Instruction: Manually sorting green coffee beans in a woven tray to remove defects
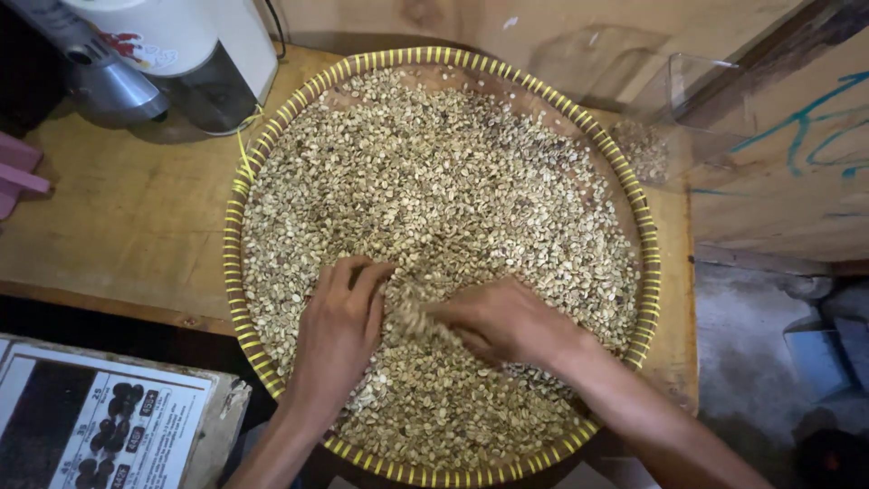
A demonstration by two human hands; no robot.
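Both hands work in the beans spread flat across the round woven tray on the table, the left hand loosely curled over them, the right hand pinching a few between its fingertips, seemingly picking through them.

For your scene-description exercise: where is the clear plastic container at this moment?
In the head view, the clear plastic container stands at the upper right on the wooden table, just beyond the right rim of the round woven tray of pale beans.
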